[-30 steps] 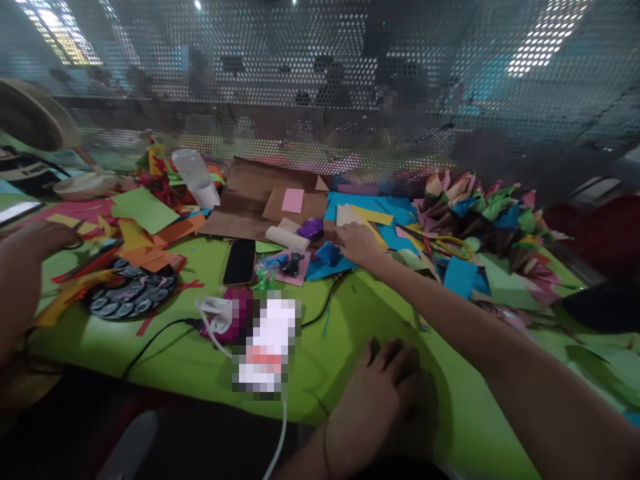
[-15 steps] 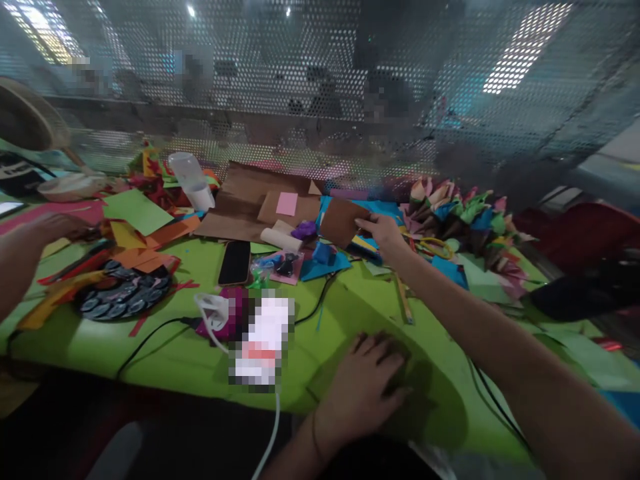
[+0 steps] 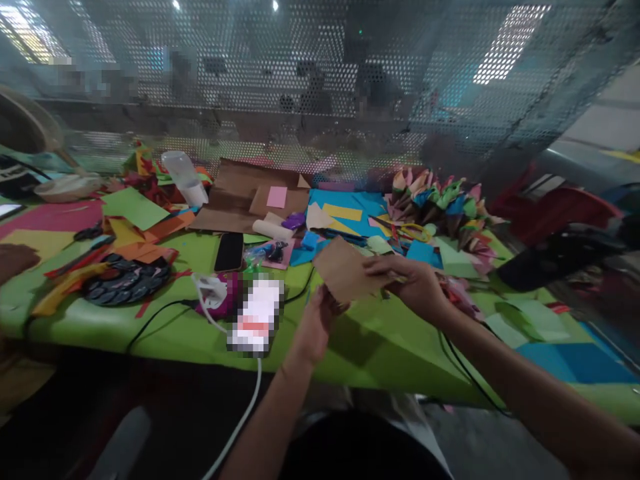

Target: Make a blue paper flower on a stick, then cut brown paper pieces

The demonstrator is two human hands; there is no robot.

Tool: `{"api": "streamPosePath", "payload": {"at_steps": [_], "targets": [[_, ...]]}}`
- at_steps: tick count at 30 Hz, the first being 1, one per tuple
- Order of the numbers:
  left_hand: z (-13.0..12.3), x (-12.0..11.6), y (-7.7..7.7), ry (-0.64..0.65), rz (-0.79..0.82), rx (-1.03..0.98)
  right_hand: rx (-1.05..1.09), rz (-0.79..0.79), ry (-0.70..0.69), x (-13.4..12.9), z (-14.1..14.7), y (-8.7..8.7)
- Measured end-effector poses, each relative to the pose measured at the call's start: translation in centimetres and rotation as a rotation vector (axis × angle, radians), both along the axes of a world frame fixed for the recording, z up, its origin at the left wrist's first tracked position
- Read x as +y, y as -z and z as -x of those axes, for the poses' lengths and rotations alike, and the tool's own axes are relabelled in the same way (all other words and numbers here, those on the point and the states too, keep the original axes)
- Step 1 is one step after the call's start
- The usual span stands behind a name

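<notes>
A square of brown paper (image 3: 345, 270) is held up over the front of the green table (image 3: 395, 340). My left hand (image 3: 319, 319) grips its lower edge from beneath, its fingertips partly hidden behind the sheet. At the paper's right side, my right hand (image 3: 407, 279) pinches it between thumb and fingers. Just behind lie a small blue object (image 3: 310, 241) and a small plastic bag (image 3: 257, 255). A phone with a blurred lit screen (image 3: 259, 313) rests left of my left hand, its white cable hanging over the table edge.
Paper flowers (image 3: 435, 193) stand bunched at the back right. Large brown paper (image 3: 230, 193) and blue sheets (image 3: 373, 202) lie along the back by a clear bottle (image 3: 185, 177). A dark phone (image 3: 229, 252) lies mid-table. Another person's hand (image 3: 17, 260) is at the far left.
My right hand has brought the brown paper from the back of the table toward me. My left hand has risen from the table and taken hold of it. The other person's hand has drawn back left.
</notes>
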State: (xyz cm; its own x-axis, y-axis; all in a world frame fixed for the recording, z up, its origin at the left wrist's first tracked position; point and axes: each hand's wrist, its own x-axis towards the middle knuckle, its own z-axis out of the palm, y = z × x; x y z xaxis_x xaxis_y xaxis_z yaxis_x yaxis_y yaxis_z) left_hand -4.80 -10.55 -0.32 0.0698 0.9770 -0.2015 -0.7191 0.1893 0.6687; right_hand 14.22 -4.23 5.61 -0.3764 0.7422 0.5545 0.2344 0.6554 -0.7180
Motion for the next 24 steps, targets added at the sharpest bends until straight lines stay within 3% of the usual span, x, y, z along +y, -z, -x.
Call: {"api": "streamPosePath", "payload": {"at_steps": [5, 8, 15, 24], "targets": [[-1.1, 0.2, -0.2, -0.132, 0.234, -0.002, -0.115, -0.102, 0.025, -4.1, -2.2, 1.7], [-1.7, 0.0, -0.1, -0.111, 0.261, 0.027, -0.152, -0.096, 0.087, -5.0, -2.8, 2.1], [-2.1, 0.2, -0.6, -0.028, 0.194, 0.064, -0.133, 0.038, 0.133, -4.1, -3.5, 2.9], [-2.3, 0.0, 0.3, 0.232, -0.063, 0.155, 0.029, 0.366, 0.290, -3.1, -2.0, 2.8]]}}
